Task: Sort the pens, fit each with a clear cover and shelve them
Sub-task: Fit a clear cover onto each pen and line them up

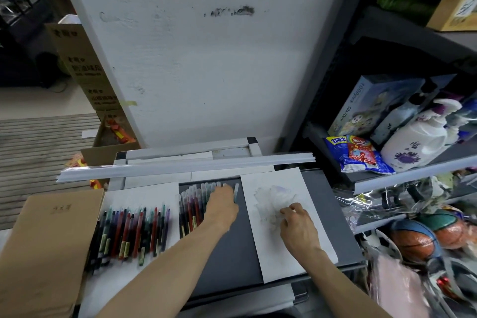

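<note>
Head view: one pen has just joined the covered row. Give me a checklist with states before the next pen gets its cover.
1. Uncovered pens left to do: ok, many lie on the left sheet.
2. Covered row tidy: ok, pens side by side on the dark table top.
3. End pen released by the left hand: cannot tell, the fingers are hidden.
4. Clear covers within reach: ok, piled on the right sheet, with the right hand at the pile.
5. One cover pinched in the right hand: cannot tell.
</note>
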Tool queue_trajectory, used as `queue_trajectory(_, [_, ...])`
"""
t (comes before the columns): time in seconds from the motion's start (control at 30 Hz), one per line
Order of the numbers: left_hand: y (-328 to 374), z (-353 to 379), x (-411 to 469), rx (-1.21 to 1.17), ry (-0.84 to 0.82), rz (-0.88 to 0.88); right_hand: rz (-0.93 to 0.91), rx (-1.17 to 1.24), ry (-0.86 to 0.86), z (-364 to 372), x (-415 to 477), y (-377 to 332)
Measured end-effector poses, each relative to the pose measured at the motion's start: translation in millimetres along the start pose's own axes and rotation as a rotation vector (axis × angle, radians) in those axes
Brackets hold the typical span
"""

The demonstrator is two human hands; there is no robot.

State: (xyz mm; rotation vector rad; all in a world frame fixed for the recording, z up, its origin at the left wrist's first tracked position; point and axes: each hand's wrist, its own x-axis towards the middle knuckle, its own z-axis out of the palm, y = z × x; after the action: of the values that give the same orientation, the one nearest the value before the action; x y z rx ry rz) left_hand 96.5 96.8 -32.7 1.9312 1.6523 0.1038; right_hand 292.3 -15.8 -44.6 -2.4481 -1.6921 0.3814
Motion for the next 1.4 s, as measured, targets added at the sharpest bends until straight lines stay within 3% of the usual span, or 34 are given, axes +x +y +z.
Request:
queue_trajectory(0.63, [-7.8,-4.8,-15.6,-0.038,0.036,-0.023,0.057,-0.028,-0.055,-9.8,8.0,-4.5])
queue_trajectory(0.87, [-33.0,-26.8,-45.1,-0.071,0.094,-0.05,0.018,0.129,0.053,-7.4,-4.7,-21.4])
queue_trajectory(1.17, [-117.1,-53.3,-81.1,0.096,0.226,-0.208,-0.174,0.437,0.01,-5.7,-32.9,-74.1])
queue_trajectory(1.4, [-139.2,-48.1,-90.7,0.177,0.192,-0.263,-0.038,0.778,-0.151,-14.7,-53.7,-104.2])
